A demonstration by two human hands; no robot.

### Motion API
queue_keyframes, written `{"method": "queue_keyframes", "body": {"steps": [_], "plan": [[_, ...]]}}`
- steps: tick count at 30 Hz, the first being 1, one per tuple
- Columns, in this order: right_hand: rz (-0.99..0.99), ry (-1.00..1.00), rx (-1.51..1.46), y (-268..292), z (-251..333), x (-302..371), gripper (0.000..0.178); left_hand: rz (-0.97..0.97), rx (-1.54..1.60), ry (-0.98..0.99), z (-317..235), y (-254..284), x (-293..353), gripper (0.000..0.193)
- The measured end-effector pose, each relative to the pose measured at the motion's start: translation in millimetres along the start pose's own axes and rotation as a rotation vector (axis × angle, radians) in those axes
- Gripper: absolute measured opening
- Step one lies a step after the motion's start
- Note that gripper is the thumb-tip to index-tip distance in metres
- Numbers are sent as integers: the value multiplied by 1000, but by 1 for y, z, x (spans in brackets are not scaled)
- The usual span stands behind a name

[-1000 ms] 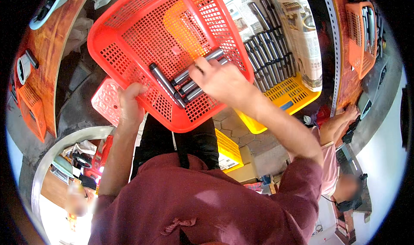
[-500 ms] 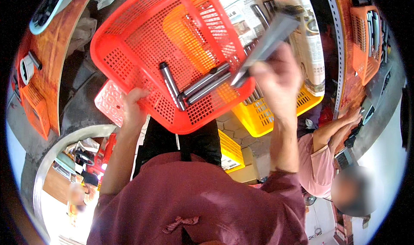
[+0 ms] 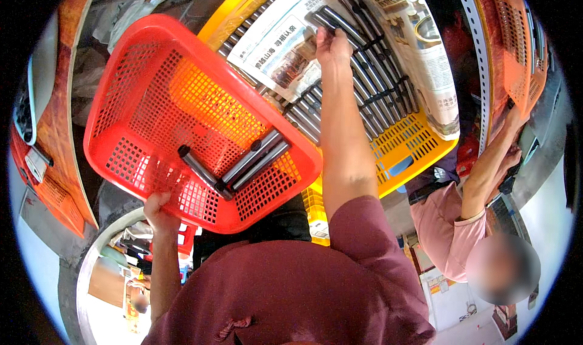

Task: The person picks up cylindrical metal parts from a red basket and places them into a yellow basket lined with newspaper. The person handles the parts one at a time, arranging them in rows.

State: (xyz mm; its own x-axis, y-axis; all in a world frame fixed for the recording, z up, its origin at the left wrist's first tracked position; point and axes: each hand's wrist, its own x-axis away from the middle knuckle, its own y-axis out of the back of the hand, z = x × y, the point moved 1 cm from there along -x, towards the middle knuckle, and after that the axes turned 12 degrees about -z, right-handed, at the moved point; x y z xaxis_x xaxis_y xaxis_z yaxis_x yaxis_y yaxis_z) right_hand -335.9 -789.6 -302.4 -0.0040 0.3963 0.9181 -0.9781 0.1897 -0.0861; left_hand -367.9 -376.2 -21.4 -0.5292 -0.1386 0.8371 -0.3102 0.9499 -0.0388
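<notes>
My left hand (image 3: 160,212) is closed on the near left rim of a red plastic basket (image 3: 124,153), which hangs tilted. Three dark metal tubes with black ends lie in its near corner, one (image 3: 203,169) apart from the other two. Further right, a yellow basket (image 3: 388,178) holds many similar tubes (image 3: 370,90), laid side by side in rows, with newspaper (image 3: 285,53) partly covering and lining them. My right hand (image 3: 334,44) reaches over this basket, its fingers closed around a metal tube (image 3: 340,24) on top of the row; its fingertips are partly hidden.
Another person (image 3: 452,223) in a pink shirt works at the right, hands near an orange basket (image 3: 516,47). A perforated metal upright (image 3: 477,47) runs between us. To the left stands a wooden tabletop (image 3: 61,120) with another orange basket (image 3: 51,199).
My right hand has moved from the red basket's right edge, carrying the tubes up and over to the yellow basket. The red basket has shifted left and nearer me, still with three tubes.
</notes>
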Motion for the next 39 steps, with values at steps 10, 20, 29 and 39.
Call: {"method": "queue_keyframes", "body": {"steps": [10, 20, 29, 39], "plan": [[102, 1657, 1618, 14, 57, 42, 26, -28, -32, -4, -8, -13, 0, 86], [583, 1705, 2355, -2, 73, 27, 17, -80, -64, 51, -8, -3, -2, 80], [461, 1829, 2247, 1, 72, 15, 16, -105, -33, 73, -4, -1, -1, 78], [430, 1818, 2161, 5, 77, 6, 25, -94, -78, 38, -2, 2, -3, 77]]}}
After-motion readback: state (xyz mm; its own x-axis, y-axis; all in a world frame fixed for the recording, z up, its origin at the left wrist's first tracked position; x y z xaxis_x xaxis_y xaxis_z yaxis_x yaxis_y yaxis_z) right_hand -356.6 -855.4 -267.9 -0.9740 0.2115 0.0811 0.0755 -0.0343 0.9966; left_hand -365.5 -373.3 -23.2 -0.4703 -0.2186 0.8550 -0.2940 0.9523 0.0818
